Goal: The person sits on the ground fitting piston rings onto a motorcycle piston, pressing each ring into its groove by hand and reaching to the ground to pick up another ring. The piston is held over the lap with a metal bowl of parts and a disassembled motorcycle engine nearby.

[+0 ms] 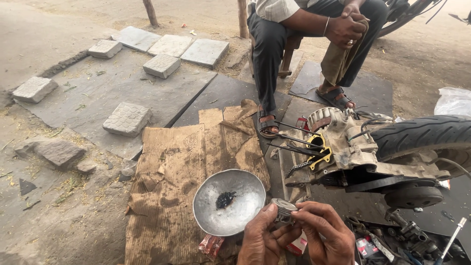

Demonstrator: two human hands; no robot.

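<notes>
My left hand (260, 240) and my right hand (326, 233) meet at the bottom of the head view, both gripping a small round metal piston (283, 207). The left thumb presses its side while the right fingers curl over its far edge. Just left of the hands, a dented metal bowl (245, 189) rests on worn cardboard (171, 172) and holds a small dark greasy lump (225, 199). Ahead on the right lies a dirty engine case (346, 147) with long studs (294, 137), a yellow gasket (321, 151) and a chain (297, 168).
A black rear tyre (422, 135) lies at the right, with tools and parts (407, 238) below it. Another person (304, 29) sits on a stool beyond, holding a rag. Several paving blocks (127, 119) lie on slabs to the left. A red wrapper (211, 244) lies near the bowl.
</notes>
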